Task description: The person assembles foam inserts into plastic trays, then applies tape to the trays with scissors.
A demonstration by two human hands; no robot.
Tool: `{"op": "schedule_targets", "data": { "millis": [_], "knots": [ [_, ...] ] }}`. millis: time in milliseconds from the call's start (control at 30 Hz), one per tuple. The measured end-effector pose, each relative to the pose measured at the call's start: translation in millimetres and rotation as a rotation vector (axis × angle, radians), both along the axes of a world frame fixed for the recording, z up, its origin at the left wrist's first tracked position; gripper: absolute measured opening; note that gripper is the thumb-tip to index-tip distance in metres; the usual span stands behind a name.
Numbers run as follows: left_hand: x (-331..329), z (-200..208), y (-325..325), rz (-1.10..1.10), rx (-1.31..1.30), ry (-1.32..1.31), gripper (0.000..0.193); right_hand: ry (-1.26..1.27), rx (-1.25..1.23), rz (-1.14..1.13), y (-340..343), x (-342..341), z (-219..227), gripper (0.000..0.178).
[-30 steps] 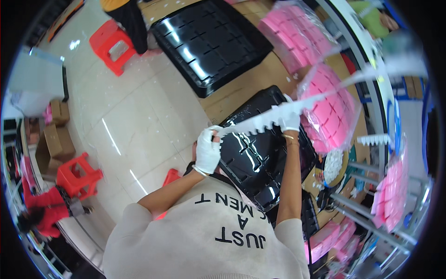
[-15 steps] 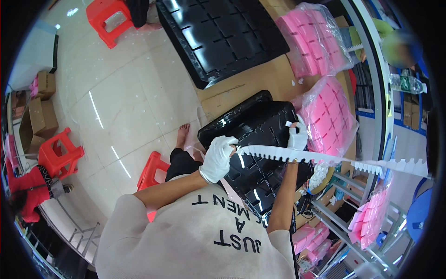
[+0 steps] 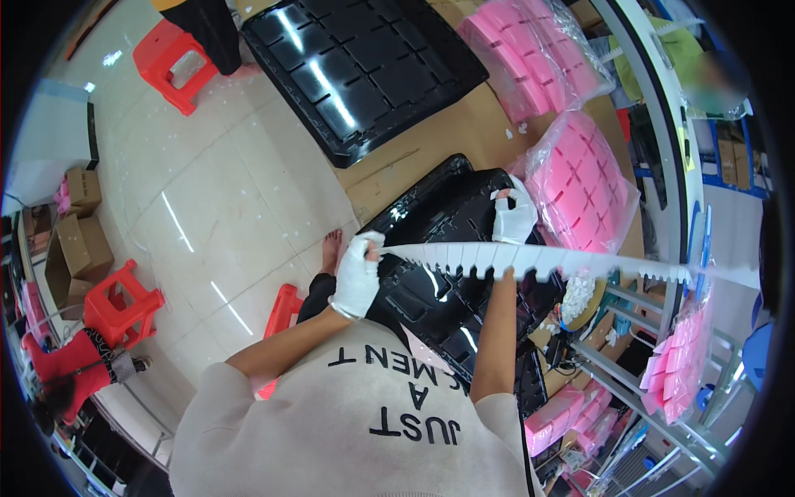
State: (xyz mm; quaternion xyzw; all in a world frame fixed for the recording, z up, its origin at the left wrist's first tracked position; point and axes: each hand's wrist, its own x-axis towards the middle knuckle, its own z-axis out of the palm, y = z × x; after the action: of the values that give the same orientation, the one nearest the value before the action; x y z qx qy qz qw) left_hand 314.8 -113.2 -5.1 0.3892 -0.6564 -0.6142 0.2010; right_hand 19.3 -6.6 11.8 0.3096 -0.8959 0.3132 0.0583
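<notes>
Both my hands wear white gloves with bare fingertips. My left hand (image 3: 358, 277) pinches one end of a long white strip (image 3: 538, 261) with notches along one edge. The strip stretches away to the right, passing above my right forearm. My right hand (image 3: 514, 217) is at the far right edge of a black moulded plastic tray (image 3: 447, 217). Its fingers are curled in a pinch, and what is in them, if anything, is too small to make out. The tray lies tilted in front of me, partly under the strip.
A large black tray (image 3: 364, 70) lies on the brown board (image 3: 389, 178) ahead. Bagged pink foam blocks (image 3: 580, 182) sit to the right, near a bowl of white bits (image 3: 577, 300). Red stools (image 3: 124, 302) stand on the floor at left. Other people are nearby.
My left hand has moved left and slightly up, drawing the strip with it. My right hand has shifted a little left and up along the tray edge. The whole view has shifted slightly.
</notes>
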Motion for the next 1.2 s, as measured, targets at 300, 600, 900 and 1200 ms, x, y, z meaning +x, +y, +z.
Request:
{"op": "schedule_targets", "data": {
  "millis": [300,600,900,1200],
  "knots": [
    [-10.7,6.4,12.0,-0.103,-0.150,0.181,0.021,0.029,-0.029,0.005,-15.8,2.1,-9.5,0.008],
    [-17.0,-11.1,-4.9,0.005,0.002,0.163,0.026,-0.027,-0.096,-0.105,-14.0,-4.6,-17.5,0.012],
    [2.5,-20.6,-49.9,0.215,0.010,0.125,0.010,-0.303,0.152,0.101,11.5,-22.0,32.4,0.011],
    [3.1,-0.5,-63.7,0.263,-0.180,0.026,0.016,-0.116,0.118,0.116,2.6,-10.7,12.6,0.006]
  ]
}}
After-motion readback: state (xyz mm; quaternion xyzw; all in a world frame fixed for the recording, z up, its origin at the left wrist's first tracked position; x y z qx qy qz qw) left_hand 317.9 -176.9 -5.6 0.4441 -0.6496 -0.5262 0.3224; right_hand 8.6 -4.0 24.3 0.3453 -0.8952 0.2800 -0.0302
